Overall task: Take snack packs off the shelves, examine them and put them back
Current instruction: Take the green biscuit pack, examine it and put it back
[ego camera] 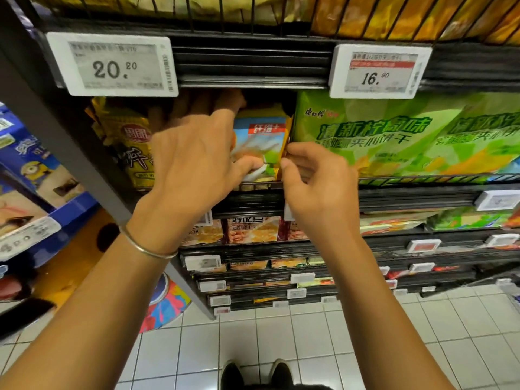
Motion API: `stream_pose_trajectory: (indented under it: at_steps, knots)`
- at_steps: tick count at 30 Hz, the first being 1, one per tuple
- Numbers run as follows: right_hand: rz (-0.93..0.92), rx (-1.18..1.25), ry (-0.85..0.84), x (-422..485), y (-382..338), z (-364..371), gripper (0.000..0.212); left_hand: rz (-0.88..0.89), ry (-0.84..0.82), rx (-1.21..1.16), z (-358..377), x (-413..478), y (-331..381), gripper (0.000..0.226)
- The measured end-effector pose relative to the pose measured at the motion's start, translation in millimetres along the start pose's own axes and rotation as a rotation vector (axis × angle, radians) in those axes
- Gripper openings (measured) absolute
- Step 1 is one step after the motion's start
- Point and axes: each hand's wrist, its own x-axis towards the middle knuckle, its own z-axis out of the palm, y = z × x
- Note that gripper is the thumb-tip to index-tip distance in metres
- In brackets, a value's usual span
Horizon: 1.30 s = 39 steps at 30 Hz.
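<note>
Currently the blue-and-orange snack pack (263, 139) stands upright in its shelf (408, 198) slot between a yellow pack (132, 142) on the left and green lemon biscuit packs (380, 136) on the right, with the left hand (191, 164) curled round its left side and the right hand (318, 187) pinching its right edge, both equally near.

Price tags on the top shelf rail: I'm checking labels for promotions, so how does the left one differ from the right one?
The left price tag reads 20.20; the right price tag reads 16.90. The right price tag has a red band above its figure; the left price tag is only grey and black. Both are white-framed and clipped to the same black shelf rail.
</note>
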Motion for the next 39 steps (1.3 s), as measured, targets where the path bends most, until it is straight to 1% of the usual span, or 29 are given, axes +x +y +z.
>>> stream_pose_trajectory:
  at_steps: [2,4,6,8,10,11,13,14,15,17,20,24,26,28,30,31,34,36,39]
  knots:
    - [-0.014,0.089,0.115,-1.4,1.4,-7.5,0.015,0.015,-0.038,-0.023,-4.3,2.0,-1.4,0.066]
    - [0.008,0.131,0.228,-0.2,8.4,-16.8,0.007,-0.013,-0.082,-0.068,-10.6,3.9,-2.8,0.064]
    - [0.055,0.167,0.354,2.3,21.0,-31.3,0.004,-0.061,-0.047,-0.112,-13.5,0.7,1.6,0.064]
    - [0.081,0.193,0.466,4.6,35.9,-49.5,0.014,-0.109,0.084,-0.175,-11.1,-11.6,17.8,0.060]
    - [0.087,0.177,0.543,8.1,50.2,-66.9,0.028,-0.119,0.202,-0.293,-6.9,-28.6,44.7,0.055]
    - [0.094,0.162,0.564,10.1,56.4,-74.4,0.036,-0.103,0.218,-0.400,-3.4,-37.4,58.6,0.052]
    - [0.104,0.159,0.574,13.9,67.0,-86.3,0.050,-0.103,0.134,-0.653,5.0,-51.6,84.5,0.050]
    - [0.102,0.175,0.563,15.8,71.1,-91.5,0.054,-0.142,0.069,-0.742,8.1,-56.3,96.5,0.052]
    - [0.094,0.191,0.542,17.9,74.2,-96.2,0.055,-0.197,0.017,-0.782,10.4,-58.3,107.1,0.058]
    - [0.060,0.209,0.488,22.5,78.8,-104.0,0.056,-0.306,-0.025,-0.792,14.1,-55.5,123.6,0.073]
    - [0.000,0.234,0.405,31.0,82.9,-113.8,0.062,-0.491,-0.019,-0.881,15.9,-40.5,141.0,0.091]
    - [-0.059,0.219,0.249,38.9,83.4,-121.6,0.073,-0.620,0.051,-0.951,19.3,-24.3,160.1,0.094]
    - [-0.051,0.261,0.191,36.0,83.9,-124.6,0.077,-0.679,0.089,-0.982,19.2,-21.7,165.0,0.093]
    - [-0.025,0.340,0.152,30.8,85.2,-128.2,0.079,-0.720,0.114,-0.951,17.2,-22.5,164.5,0.089]
    - [-0.034,0.376,0.125,25.6,86.2,-133.5,0.075,-0.733,0.124,-0.947,14.4,-26.0,164.1,0.085]
    - [-0.055,0.377,0.110,23.0,87.3,-136.2,0.070,-0.723,0.127,-0.951,13.0,-29.2,164.7,0.080]
    - [-0.116,0.409,0.043,12.5,91.6,-143.8,0.056,-0.668,0.146,-0.937,6.5,-41.2,168.5,0.055]
    - [-0.169,0.434,0.024,7.6,94.7,-150.1,0.053,-0.633,0.207,-0.902,0.3,-48.2,167.8,0.049]
    - [-0.300,0.485,0.019,8.3,89.9,-161.1,0.048,-0.562,0.320,-0.873,-12.6,-49.3,165.2,0.045]
